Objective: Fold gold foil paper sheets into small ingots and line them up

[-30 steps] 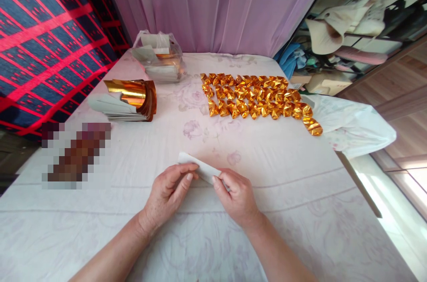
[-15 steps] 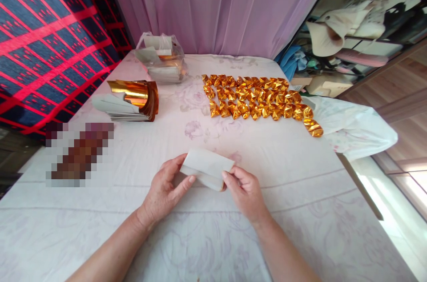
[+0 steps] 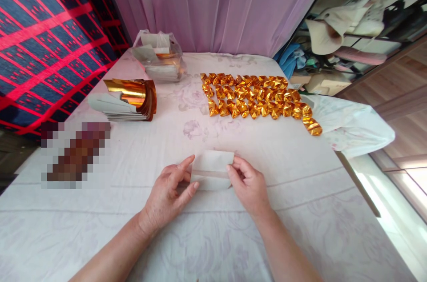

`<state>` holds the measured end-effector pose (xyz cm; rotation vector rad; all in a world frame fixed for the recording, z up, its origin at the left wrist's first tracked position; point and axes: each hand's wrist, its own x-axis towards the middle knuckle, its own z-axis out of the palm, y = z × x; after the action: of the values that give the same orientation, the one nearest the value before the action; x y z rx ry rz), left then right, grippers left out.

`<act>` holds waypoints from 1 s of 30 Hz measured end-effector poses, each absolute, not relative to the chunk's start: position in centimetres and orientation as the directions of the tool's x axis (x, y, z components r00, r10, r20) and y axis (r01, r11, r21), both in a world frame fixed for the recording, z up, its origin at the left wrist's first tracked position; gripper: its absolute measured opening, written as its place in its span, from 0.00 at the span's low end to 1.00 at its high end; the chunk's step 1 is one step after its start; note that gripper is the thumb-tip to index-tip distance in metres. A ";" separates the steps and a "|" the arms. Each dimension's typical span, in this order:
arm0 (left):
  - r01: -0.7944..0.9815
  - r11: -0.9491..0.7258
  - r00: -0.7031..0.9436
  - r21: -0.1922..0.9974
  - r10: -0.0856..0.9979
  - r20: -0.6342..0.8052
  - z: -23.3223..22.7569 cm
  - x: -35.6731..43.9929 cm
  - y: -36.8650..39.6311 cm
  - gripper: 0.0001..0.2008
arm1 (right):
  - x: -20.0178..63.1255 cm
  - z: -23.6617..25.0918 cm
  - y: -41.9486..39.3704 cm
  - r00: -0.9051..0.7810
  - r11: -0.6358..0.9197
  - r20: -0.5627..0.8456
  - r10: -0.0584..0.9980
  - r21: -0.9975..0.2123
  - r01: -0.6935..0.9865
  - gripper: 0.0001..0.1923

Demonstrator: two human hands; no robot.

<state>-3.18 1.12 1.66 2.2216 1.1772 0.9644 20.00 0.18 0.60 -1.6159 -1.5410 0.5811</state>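
A pale sheet of paper [image 3: 213,161] with its long edges folded toward the middle lies over the table in front of me. My right hand [image 3: 248,182] pinches its right end between thumb and fingers. At the left end is my left hand [image 3: 173,186], its index finger lifted and its thumb spread apart beside the lower left corner. The other left fingers sit by the paper's left edge, partly hidden. Beyond the hands, several folded gold foil pieces [image 3: 247,93] lie in rows.
A curled stack of gold-faced paper sheets [image 3: 130,99] rests at the left. Behind it stands a clear plastic bag [image 3: 160,57] of similar sheets. A blurred-out item [image 3: 78,153] lies at the left edge. A white plastic bag [image 3: 360,124] hangs at the table's right side.
The paper has turned level, and both folded flaps now face up with a strip between them. My left index finger has lifted. My right hand keeps its pinch.
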 end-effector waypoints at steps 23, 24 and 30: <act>0.595 -0.707 0.636 0.382 0.705 0.313 1.9 -2.6 1.1 0.21 | 20.0 -0.9 1.1 0.057 0.206 0.477 0.877 -0.479 0.853 0.17; 0.602 -0.714 0.657 0.358 0.697 0.287 1.8 -2.5 1.0 0.23 | 20.0 -0.9 1.1 0.056 0.205 0.479 0.876 -0.476 0.855 0.16; 0.618 -0.726 0.711 0.303 0.680 0.180 1.0 -2.4 0.7 0.31 | 19.8 -0.6 1.0 0.035 0.201 0.457 0.889 -0.458 0.866 0.12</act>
<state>-2.44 0.66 1.04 2.6977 1.0378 0.4135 19.79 0.96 -0.57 -1.6410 -1.8045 0.0432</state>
